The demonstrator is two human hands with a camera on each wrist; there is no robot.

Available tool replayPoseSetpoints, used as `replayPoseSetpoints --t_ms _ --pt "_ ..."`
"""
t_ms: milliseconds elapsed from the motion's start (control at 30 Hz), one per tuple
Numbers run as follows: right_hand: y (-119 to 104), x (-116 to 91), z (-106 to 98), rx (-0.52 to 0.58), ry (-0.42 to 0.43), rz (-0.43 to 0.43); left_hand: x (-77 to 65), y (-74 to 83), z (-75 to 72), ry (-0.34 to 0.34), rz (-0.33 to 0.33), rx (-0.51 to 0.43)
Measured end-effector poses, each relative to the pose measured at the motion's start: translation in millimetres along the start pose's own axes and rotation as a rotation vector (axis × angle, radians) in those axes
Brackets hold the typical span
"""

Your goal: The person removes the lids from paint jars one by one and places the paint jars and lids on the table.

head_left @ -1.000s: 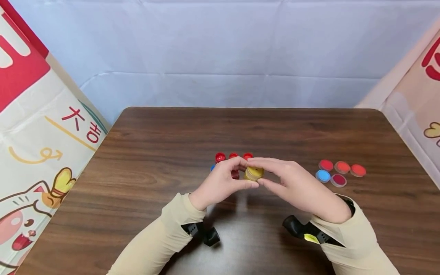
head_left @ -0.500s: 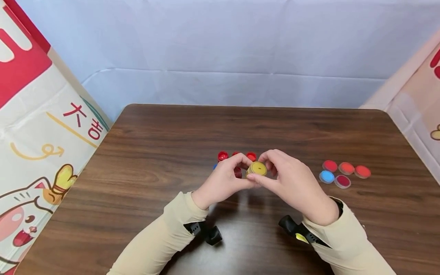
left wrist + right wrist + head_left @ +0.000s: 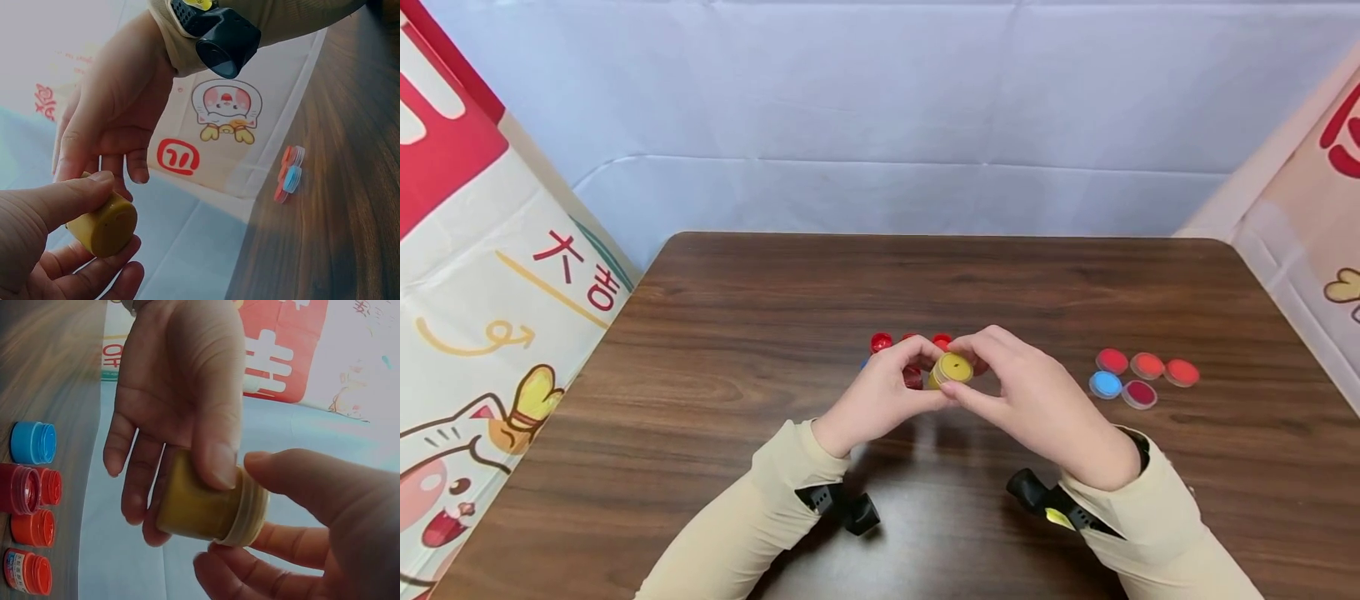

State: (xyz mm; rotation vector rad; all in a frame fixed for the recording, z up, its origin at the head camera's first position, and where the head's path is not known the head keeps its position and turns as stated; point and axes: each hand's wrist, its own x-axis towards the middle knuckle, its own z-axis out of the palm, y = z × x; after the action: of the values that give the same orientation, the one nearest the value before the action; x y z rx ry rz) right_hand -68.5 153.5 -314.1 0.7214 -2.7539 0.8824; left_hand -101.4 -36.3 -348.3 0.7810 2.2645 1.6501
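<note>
Above the table, my left hand (image 3: 880, 396) grips the body of a small yellow paint jar (image 3: 194, 503) between thumb and fingers. My right hand (image 3: 1033, 396) pinches the rim of its round lid (image 3: 956, 367), which sits on the jar. The right wrist view shows the lid's pale, see-through edge between the right thumb and fingers. From the left wrist, the jar's yellow base (image 3: 115, 228) faces the camera. Just behind the hands stand several small paint jars without lids, including a red jar (image 3: 881, 342) and a dark red jar (image 3: 913, 378); the left hand partly hides this group.
To the right lie several loose round lids: a blue lid (image 3: 1105, 384), a crimson lid (image 3: 1139, 394) and red or orange ones like this orange-red lid (image 3: 1147, 365). Under everything is a dark wooden table (image 3: 737, 333), with a pale cloth (image 3: 880, 100) behind it.
My right hand has drawn its fingers in from a straighter reach over the lid to a curled pinch on its rim. The lid's top has tilted toward the head camera. The left hand keeps its grip.
</note>
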Motion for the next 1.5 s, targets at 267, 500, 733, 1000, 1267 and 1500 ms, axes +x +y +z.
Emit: replayPoseSetpoints --t_ms 267,500,733,1000,1267,1500 --pt "-1 -2 -2 0.037 -0.037 -0.102 0.2 -0.8 -1.0 -0.006 0.011 0.012" --pt "-1 -3 -4 0.032 -0.025 -0.069 0.6 -1.2 -0.4 -0.006 0.032 0.023" --pt "-2 -1 -1 -0.033 0.038 0.052 1.4 -1.4 0.5 -0.018 0.017 0.001" --pt "-2 0 1 -0.030 0.038 0.042 1.4 -1.3 0.7 -0.018 0.014 -0.003" --pt "-1 0 1 -0.039 0.009 0.016 1.7 -0.8 0.7 -0.023 -0.017 -0.019" --pt "-1 -1 1 -0.040 -0.008 0.008 -2.9 23.0 -2.1 -0.038 -0.044 -0.029"
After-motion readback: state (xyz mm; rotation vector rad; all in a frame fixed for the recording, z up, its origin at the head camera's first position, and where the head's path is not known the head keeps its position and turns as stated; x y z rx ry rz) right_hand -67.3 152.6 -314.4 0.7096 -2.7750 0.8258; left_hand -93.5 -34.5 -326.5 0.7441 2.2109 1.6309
